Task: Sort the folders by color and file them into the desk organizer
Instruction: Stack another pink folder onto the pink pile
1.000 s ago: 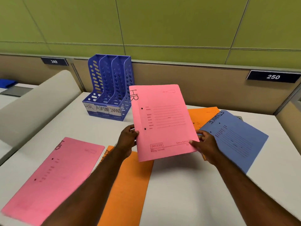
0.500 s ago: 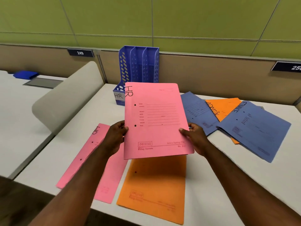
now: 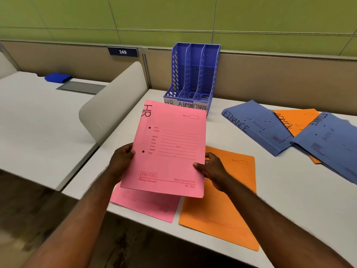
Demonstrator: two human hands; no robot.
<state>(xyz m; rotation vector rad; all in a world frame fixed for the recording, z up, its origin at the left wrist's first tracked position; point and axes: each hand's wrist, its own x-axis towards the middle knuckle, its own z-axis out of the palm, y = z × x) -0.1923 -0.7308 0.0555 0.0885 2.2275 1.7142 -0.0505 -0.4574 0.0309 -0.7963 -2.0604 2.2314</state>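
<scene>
Both hands hold the pink HR folder (image 3: 170,147) by its side edges, left hand (image 3: 120,161) and right hand (image 3: 214,169) pinching it above the desk. Its long axis points away toward the blue desk organizer (image 3: 193,74), just beyond; the HR slot, probably leftmost, lies straight ahead.

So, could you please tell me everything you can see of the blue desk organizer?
The blue desk organizer looks like plastic, with perforated side walls and two dividers making three upright slots, all empty as far as shown. White labels across its low front read HR, ADMIN and FINANC, the end cut off. It stands upright on the white desk against the beige partition. Nothing visibly touches it; the held pink folder overlaps its front corner in view.
</scene>
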